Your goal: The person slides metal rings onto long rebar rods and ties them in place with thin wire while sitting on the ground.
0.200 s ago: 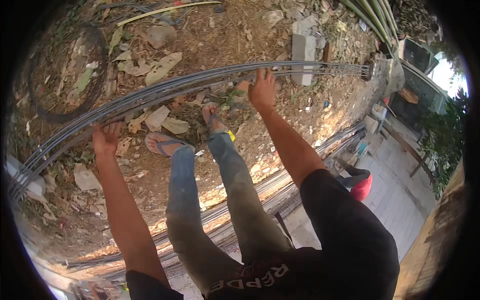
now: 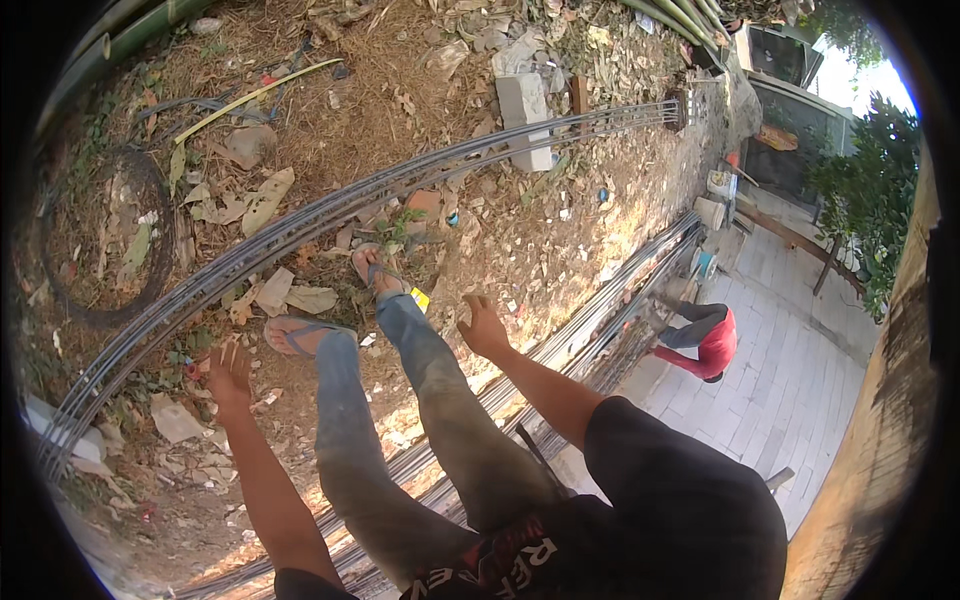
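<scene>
A long bundle of thin grey steel rods [image 2: 335, 198] stretches across the ground beyond my feet, propped off the dirt near its ends. My left hand [image 2: 230, 380] hovers on the near side of the bundle, apart from it, with fingers spread and nothing in them. Over the dirt to the right of my feet, my right hand [image 2: 483, 330] is also empty, its fingers apart, well short of the rods. A grey concrete block [image 2: 522, 105] lies under the bundle toward the right. Another pale block [image 2: 75, 437] sits beneath its left end.
Behind my legs runs a second pile of long rods [image 2: 650, 262]. A person in a red shirt [image 2: 716, 340] bends over on the pale paved floor [image 2: 790, 375]. A coil of dark wire [image 2: 62, 270] lies at far left, and green bamboo poles [image 2: 135, 45] at top left.
Both hands have let go of the rods and drawn back toward me, the right one farther. The view has shifted, bringing more of the person in red into sight.
</scene>
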Tool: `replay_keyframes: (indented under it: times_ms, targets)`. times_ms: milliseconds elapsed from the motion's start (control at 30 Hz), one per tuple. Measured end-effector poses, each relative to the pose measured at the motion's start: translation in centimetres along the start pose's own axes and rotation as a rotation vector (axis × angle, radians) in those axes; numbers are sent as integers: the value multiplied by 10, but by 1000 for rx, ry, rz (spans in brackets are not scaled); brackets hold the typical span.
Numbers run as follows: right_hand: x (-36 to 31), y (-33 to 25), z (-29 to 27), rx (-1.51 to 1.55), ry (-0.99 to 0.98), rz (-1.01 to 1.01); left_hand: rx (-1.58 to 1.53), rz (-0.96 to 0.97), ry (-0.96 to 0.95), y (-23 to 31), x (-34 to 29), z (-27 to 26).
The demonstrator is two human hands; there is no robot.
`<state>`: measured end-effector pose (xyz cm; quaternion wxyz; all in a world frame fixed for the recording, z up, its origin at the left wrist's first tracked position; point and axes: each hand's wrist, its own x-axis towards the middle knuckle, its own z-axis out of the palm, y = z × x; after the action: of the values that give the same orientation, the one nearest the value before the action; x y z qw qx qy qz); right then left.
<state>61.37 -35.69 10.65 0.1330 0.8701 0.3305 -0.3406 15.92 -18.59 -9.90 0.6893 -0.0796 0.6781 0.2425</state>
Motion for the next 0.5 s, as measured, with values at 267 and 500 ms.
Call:
replay_keyframes:
  times_ms: [267,500]
  targets:
    - [-239,151,66,149,-479,330,804,-78,79,-59,-130,-11]
    - [-255,300,153,1454,-466,634,760,100,199,-81,-195,-11]
